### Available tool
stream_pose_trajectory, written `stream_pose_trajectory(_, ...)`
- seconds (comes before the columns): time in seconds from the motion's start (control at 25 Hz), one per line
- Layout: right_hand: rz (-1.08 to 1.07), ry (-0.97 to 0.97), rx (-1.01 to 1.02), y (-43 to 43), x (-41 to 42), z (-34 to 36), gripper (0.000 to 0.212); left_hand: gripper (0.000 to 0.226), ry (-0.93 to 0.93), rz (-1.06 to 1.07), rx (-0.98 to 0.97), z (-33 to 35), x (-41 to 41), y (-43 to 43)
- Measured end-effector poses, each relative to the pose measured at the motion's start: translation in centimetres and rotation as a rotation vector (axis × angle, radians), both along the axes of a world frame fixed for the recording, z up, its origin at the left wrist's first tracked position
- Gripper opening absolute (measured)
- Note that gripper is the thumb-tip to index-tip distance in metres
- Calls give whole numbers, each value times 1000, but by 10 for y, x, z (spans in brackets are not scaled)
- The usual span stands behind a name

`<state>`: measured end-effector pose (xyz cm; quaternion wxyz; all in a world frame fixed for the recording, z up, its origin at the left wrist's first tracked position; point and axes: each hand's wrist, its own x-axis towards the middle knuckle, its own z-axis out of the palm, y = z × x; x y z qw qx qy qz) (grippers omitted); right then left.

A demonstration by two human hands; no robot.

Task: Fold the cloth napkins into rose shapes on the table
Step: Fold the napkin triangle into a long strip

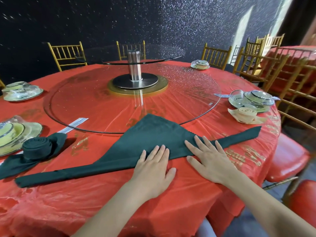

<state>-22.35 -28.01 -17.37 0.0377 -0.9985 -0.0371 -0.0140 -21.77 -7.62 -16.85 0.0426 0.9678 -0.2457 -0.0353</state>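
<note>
A dark green napkin (150, 135) lies flat on the red tablecloth (102, 194) as a wide triangle, its long folded edge nearest me and its tip pointing at the glass turntable. My left hand (154, 168) lies flat with straight fingers on the napkin's near edge. My right hand (207, 158) rests flat beside it, fingers spread over the folded band. A finished dark green rose napkin (36, 147) sits at the left. A finished peach rose napkin (246, 115) sits at the right.
A glass turntable (188, 93) with a steel post (135, 65) fills the table's middle. Wrapped dish sets stand at the left (20, 134), far left (22, 91), right (251, 100) and far right back (200, 64). Gold chairs (273, 65) ring the table; red seats (289, 161) stand close at right.
</note>
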Motion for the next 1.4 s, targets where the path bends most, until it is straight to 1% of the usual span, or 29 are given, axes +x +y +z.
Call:
stream_pose_trajectory(0.12, -2, -18, -6, 0, 1, -1, 82, 68, -1, -1, -23, 4, 2, -20)
stream_pose_trajectory(0.2, 1, -23, -8, 1, 1, -3, 81, 85, -26, -49, -59, 3, 2, -35)
stream_pose_trajectory(0.28, 8, -14, 8, 1, 0, -2, 75, 100, -20, -44, -95, -2, 3, -43)
stream_pose_trajectory(0.36, 11, 5, 12, -3, 2, -1, 64, 106, -22, -32, -90, -7, 4, -44)
stream_pose_trajectory(0.44, 2, -5, -3, -13, 3, 1, 64, 112, -46, -37, -65, -9, 3, -42)
stream_pose_trajectory(0.48, -17, -5, -15, -21, 2, 1, 61, 109, -59, -32, -54, -10, 2, -42)
stream_pose_trajectory(0.56, -66, 24, -11, -39, 1, 2, 53, 91, -56, -18, -49, -10, 2, -43)
stream_pose_trajectory(0.6, -87, 42, 1, -47, 0, 3, 52, 89, -57, -16, -51, -10, 2, -43)
stream_pose_trajectory(0.88, -248, 64, 34, -85, -3, 5, 53, 124, -75, -29, -69, -13, 3, -43)
stream_pose_trajectory(1.08, -305, 122, 42, -105, 2, 9, 53, 126, -76, -29, -73, -13, 2, -43)
stream_pose_trajectory(1.4, -407, 106, 47, -129, 7, 6, 55, 127, -71, -27, -73, -11, 1, -42)
